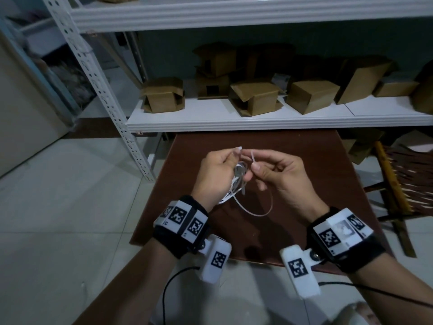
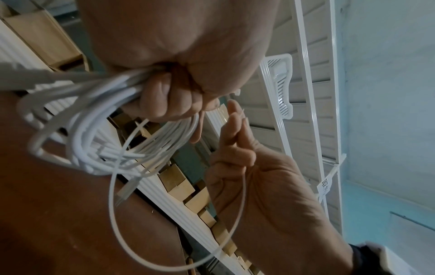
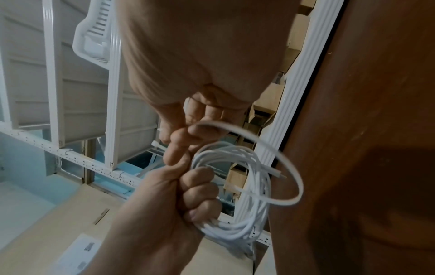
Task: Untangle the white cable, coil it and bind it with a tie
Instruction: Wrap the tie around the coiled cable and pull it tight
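White round cable coiled, fisted in our left hand; right hand pinches thin white plastic tie, looped, not cinched.

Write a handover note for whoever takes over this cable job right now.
Left hand: fist gripping the coiled white cable, held above the dark brown wooden table.
Right hand: fingertips pinching the thin white plastic zip tie.
The tie hangs in a wide, loose loop under the coil; its upper end sits between the two hands' fingertips.
Done: cable looks untangled and is coiled, and the tie is looped round the bundle.
Left: whether the tail is already through the tie's head cannot be told; thread it if needed, pull it snug round the coil, then set the bundle down.
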A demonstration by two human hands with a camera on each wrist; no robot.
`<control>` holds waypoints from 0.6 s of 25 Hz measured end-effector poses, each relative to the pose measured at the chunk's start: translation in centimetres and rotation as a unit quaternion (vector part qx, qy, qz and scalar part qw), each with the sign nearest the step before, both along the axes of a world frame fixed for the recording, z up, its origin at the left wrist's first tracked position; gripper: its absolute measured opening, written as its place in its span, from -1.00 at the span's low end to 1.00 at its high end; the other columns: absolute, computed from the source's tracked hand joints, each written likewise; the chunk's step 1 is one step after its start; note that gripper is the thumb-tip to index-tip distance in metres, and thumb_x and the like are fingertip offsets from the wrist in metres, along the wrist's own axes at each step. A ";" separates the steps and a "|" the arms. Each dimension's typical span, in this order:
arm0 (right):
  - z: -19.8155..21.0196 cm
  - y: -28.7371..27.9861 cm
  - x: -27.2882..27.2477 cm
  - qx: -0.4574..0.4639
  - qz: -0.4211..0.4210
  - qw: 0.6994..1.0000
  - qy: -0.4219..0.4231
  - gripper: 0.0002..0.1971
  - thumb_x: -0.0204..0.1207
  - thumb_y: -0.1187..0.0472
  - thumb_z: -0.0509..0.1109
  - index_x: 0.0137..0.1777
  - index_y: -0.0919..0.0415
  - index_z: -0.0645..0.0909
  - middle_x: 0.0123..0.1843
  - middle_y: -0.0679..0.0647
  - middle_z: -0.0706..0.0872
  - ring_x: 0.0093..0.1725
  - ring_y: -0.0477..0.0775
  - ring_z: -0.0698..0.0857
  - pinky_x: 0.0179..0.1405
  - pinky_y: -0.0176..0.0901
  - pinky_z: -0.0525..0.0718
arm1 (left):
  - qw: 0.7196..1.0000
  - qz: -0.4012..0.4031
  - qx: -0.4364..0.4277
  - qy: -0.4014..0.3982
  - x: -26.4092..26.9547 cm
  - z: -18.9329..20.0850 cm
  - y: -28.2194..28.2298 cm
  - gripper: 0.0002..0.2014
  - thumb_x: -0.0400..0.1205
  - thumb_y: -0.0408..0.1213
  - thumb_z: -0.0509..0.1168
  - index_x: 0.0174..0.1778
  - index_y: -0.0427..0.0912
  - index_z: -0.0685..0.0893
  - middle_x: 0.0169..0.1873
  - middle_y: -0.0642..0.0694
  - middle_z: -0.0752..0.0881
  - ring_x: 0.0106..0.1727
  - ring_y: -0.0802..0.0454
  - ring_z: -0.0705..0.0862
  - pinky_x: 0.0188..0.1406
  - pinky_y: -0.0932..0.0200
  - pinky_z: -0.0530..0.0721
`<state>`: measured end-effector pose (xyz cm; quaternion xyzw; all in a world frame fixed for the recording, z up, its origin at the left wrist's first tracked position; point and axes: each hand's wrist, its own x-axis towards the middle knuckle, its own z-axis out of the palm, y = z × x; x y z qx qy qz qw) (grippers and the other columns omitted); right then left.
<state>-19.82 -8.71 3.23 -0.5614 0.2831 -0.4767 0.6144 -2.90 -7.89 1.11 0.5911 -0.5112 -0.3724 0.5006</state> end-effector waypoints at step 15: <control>-0.6 0.6 1.1 0.003 -0.026 1.000 0.000 -0.82 0.67 0.39 0.42 0.13 0.51 0.78 -0.28 0.37 0.81 -0.47 0.04 0.62 -0.44 -0.29 0.55 | 0.995 -0.029 0.013 0.099 -1.4 0.1 0.0 -0.59 0.84 -0.33 0.16 -0.34 -0.24 0.69 -0.65 -0.19 0.53 -0.47 -0.31 0.75 -0.28 -0.20 0.82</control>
